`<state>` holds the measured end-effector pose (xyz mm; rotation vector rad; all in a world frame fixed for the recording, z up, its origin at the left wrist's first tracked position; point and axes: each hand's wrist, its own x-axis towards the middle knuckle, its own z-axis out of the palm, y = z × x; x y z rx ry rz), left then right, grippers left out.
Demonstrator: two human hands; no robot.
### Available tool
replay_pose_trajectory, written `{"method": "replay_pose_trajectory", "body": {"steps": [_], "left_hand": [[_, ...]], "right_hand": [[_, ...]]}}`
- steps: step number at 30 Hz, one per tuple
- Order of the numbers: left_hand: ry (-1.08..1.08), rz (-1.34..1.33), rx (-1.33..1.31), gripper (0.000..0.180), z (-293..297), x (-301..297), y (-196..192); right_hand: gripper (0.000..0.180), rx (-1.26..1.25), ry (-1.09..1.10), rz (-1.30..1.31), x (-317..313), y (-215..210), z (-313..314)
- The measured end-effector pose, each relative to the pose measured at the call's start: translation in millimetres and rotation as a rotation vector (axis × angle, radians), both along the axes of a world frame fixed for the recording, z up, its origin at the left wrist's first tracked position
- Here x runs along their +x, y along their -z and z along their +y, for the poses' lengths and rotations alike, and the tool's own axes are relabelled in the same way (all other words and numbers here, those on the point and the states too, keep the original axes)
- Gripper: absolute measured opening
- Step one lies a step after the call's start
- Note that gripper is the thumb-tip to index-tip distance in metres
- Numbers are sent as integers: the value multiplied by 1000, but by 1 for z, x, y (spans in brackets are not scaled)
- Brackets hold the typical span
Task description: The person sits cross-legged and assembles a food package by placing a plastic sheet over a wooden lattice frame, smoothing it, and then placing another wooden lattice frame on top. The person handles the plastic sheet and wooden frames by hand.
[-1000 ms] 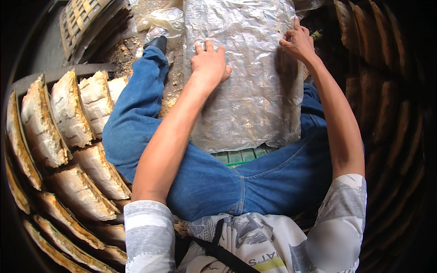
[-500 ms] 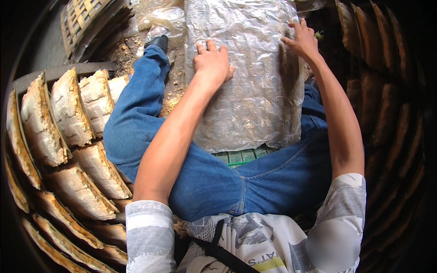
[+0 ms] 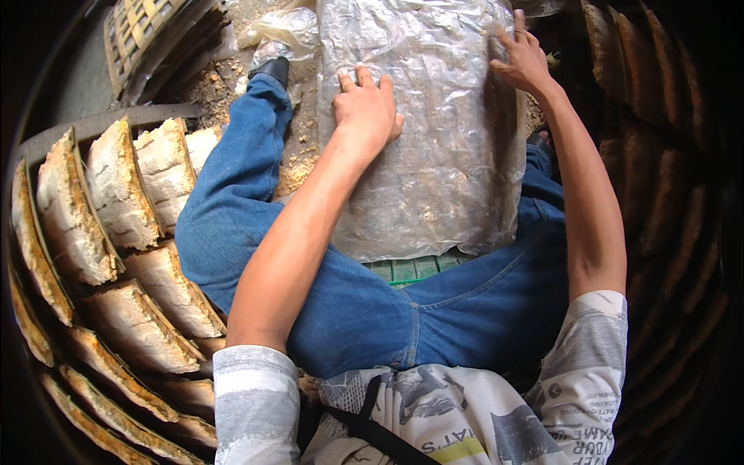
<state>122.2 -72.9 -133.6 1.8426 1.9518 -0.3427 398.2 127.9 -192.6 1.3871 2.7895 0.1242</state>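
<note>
A long plastic sheet (image 3: 434, 170), clear and crinkled, lies over a flat rectangular slab between my legs. What the slab is made of cannot be made out through the plastic. My left hand (image 3: 368, 108) rests palm down on the sheet near its left edge, fingers spread. At the far right edge, my right hand (image 3: 523, 58) touches the plastic with its fingers apart. Neither hand holds anything. Below the sheet's near end, a strip of green slatted surface (image 3: 418, 267) shows.
Rows of pale, crusty-edged slabs (image 3: 120, 186) stand stacked on my left. Similar slabs (image 3: 612, 62) stand in shadow on my right. A woven bamboo tray (image 3: 147, 35) leans at the far left. Loose plastic (image 3: 283, 35) and crumbs (image 3: 298, 167) lie beside my left foot.
My right hand has slid slightly farther away along the sheet's right edge, its fingers stretching out more. The left hand stays nearly where it was on the plastic.
</note>
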Motion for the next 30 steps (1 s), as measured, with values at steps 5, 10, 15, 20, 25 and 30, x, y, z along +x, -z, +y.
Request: {"method": "replay_pose_trajectory", "body": {"steps": [5,10,15,20,25,30], "left_hand": [[-3,8,1,78,-2,-2,1],[8,26,6,79,-1,1,1],[9,32,13,80,-2,2,3],[9,37,-5,80,-1,1,2],[-11,50,-20,79,0,2,1],[5,26,20,80,-1,2,1]], "right_hand": [[102,-107,249,130,-6,-13,0],[75,-109,111,-10,7,-3,11],[59,-36,-68,61,6,7,5],[65,-37,163,208,-5,-3,-10],[47,-97,105,149,-6,-14,-6],[84,-358,98,-77,-14,-20,17]]}}
